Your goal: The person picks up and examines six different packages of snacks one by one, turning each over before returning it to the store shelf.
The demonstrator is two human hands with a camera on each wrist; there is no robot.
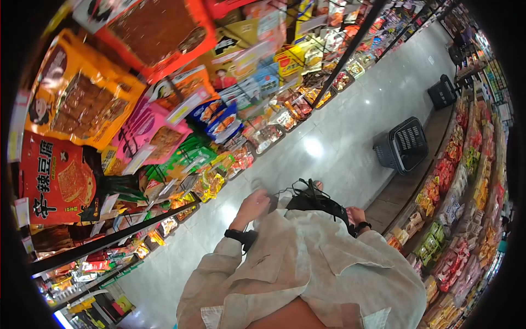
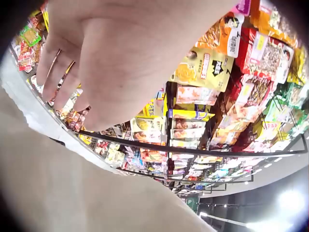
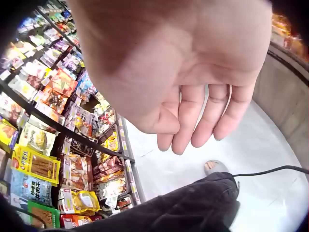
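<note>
My left hand [image 1: 253,208] hangs in front of the body beside the snack rack, a black strap on its wrist. In the left wrist view this hand [image 2: 116,67] has slightly bent, spread fingers [image 2: 54,79] with nothing seen between them. Lower right of centre in the head view is my right hand [image 1: 356,215], partly cut off from sight by the shirt [image 1: 318,263]. The right wrist view shows the right hand [image 3: 188,82] with its palm in view and loosely bent fingers [image 3: 190,113], holding nothing, above the pale floor [image 3: 260,145].
Snack packets [image 1: 82,104] hang on the rack at left, with filled trays [image 1: 266,137] along its foot. A dark basket [image 1: 408,145] stands on the right side of the aisle floor [image 1: 350,104], another basket [image 1: 441,92] farther off. Packed shelves [image 1: 449,219] curve along the right.
</note>
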